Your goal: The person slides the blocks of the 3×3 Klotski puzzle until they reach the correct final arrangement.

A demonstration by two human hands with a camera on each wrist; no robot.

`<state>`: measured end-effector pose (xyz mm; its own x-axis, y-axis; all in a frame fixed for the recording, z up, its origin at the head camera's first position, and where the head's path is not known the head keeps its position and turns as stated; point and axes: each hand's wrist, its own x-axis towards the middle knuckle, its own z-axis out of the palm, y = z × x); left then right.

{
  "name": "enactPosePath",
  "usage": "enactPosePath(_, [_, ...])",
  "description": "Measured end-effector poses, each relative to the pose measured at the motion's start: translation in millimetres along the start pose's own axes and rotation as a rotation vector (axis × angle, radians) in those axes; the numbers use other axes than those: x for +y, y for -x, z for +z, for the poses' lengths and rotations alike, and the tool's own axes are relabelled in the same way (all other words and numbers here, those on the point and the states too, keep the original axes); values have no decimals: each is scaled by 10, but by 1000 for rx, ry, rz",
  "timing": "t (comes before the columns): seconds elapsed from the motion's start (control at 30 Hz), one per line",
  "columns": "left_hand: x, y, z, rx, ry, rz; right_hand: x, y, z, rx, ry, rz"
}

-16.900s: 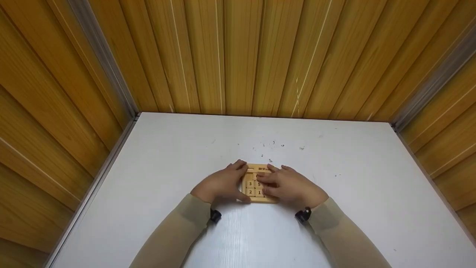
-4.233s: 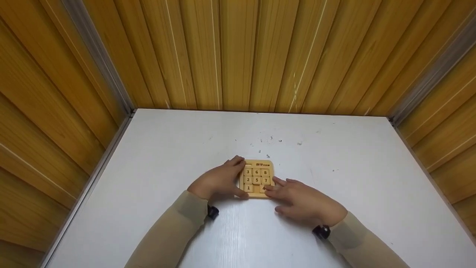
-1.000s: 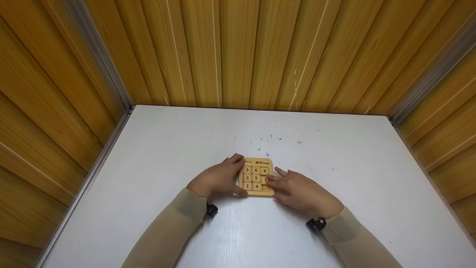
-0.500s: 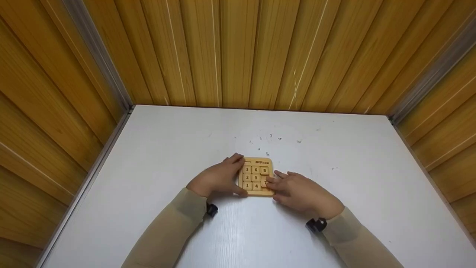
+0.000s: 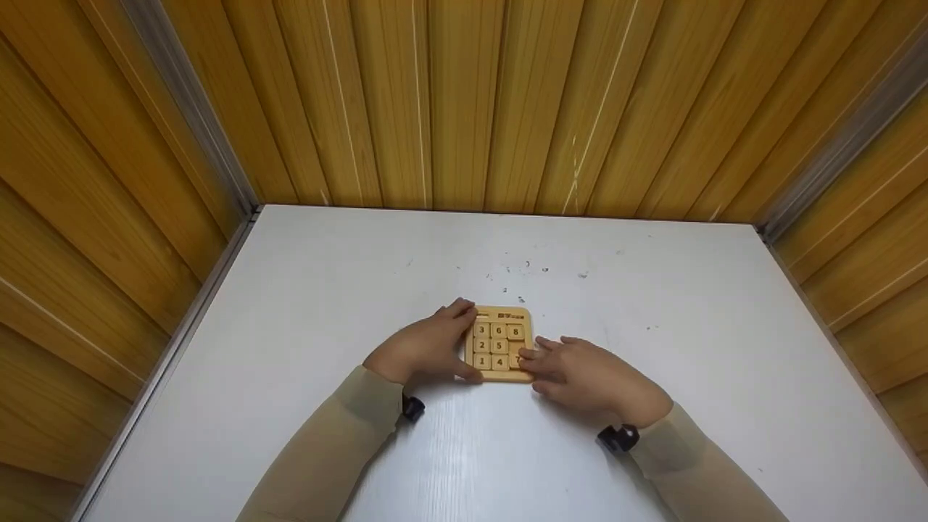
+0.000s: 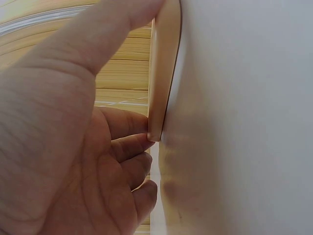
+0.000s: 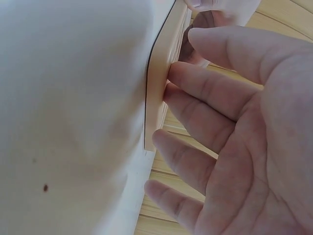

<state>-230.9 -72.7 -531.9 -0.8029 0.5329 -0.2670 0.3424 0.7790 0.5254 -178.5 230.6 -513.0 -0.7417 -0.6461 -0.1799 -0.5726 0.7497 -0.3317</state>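
A wooden number sliding puzzle (image 5: 500,376) lies flat on the white table in the head view. Rows read 3 6 8, then 2 5 with a gap at right, then 1 4 and the partly covered 7 tile (image 5: 515,361). My left hand (image 5: 428,346) grips the left edge, thumb at the near corner and fingers at the far one; the left wrist view shows this wooden side (image 6: 164,63) between them. My right hand (image 5: 591,377) has extended fingertips on the 7 tile and by the right edge. In the right wrist view its fingers (image 7: 200,120) are spread and nearly straight.
The white table (image 5: 348,268) carries small dark marks behind the puzzle. Wood-patterned walls (image 5: 464,109) stand at the back and both sides, with metal posts in the corners. A black wrist camera (image 5: 618,438) sits at the right cuff, another (image 5: 413,409) at the left.
Since 4.2 seconds ago the 4 tile has slid left to bottom middle. During the last second my right fingers moved the 7 tile toward me, leaving a gap above. My left hand stays put.
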Motion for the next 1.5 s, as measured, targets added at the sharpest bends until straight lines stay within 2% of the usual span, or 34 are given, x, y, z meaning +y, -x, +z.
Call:
enactPosePath(0.2, [-1,7,-9,-2,5,-21,-21,-4,-19,-10,11,-1])
enactPosePath(0.6, [-43,4,13,9,10,-18,-79,-18,-38,9,63,-19])
enactPosePath(0.83, [-48,-13,58,-10,16,-20,16,-45,-14,121,35,-68])
enactPosePath(0.93, [-46,-35,74,-11,13,-21,65,-67,-22,146,-33,-29])
enactPosePath(1.1, [-38,-55,88,-13,11,-24,146,-119,6,103,-128,37])
enactPosePath(1.27, [-31,-54,77,-16,9,-21,199,-152,41,21,-139,69])
enactPosePath(1.5, [-24,-43,27,4,-13,-8,211,-179,14,-13,-146,93])
